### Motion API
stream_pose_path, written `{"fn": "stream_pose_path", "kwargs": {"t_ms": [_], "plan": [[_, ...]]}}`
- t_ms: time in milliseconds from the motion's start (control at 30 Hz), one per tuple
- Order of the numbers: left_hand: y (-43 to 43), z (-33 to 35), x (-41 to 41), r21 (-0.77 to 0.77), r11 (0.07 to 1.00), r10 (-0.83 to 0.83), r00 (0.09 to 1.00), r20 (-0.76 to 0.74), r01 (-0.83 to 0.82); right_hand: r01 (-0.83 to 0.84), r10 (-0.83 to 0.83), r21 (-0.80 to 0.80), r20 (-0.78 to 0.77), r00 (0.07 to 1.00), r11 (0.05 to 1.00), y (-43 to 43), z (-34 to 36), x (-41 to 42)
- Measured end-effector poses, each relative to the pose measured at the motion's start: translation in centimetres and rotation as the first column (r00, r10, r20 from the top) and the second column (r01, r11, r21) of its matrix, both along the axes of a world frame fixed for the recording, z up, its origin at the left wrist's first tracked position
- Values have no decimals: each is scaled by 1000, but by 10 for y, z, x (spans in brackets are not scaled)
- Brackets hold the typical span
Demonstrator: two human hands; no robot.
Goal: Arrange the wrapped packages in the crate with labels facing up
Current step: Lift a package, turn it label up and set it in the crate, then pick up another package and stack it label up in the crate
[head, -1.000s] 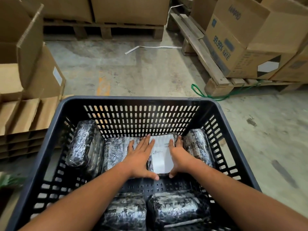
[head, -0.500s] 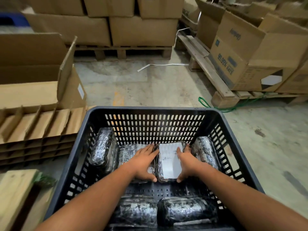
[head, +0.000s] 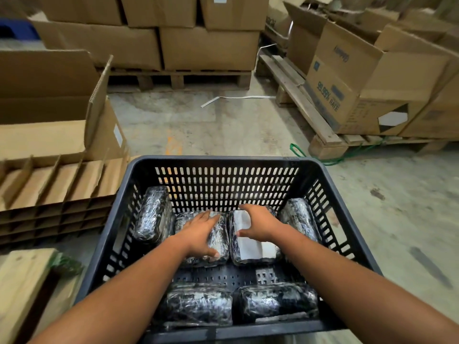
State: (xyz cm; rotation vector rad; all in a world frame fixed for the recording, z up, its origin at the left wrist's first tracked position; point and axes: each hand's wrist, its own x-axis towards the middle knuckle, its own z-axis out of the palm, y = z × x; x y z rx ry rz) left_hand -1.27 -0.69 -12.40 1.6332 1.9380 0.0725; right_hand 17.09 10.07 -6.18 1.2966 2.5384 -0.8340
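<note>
While hands lie open | left hand (head: pixel 201 234) on package (head: pixel 218 240) | right hand (head: pixel 258 225) apparently touching labelled package (head: pixel 253 247)

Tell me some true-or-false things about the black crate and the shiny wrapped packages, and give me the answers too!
1. The crate holds six wrapped packages. True.
2. The right hand rests on the package with the white label facing up. True.
3. The left hand is outside the crate, on the floor. False: it lies flat on the package beside the labelled one, inside the crate.
4. The crate is red with solid walls. False: it is black, with slotted walls.
5. Two packages, the near left package and the near right package, lie side by side at the near end. True.
6. Every package shows a white label. False: only one label is clearly visible.
</note>
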Motion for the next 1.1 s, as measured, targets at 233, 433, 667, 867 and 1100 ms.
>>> {"fn": "stream_pose_path", "kwargs": {"t_ms": [233,433,667,867,1100], "plan": [[39,18,50,132,988,-101,982,157,80,23,-65,266,150,986,964,26,52,46],[66,19,104,196,969,-200,943,266,150,83,-146,227,278,949,970,19,60,81],[50,-12,92,36,907,-414,905,-101,419,156,-189,220,138,972,963,5,43,96],[41,-22,81,47,891,-442,886,-138,452,219,-228,99,88,970,971,0,34,93],[45,-4,93,94,960,-277,942,189,263,280,-279,99,-29,960,955,21,58,99]]}}
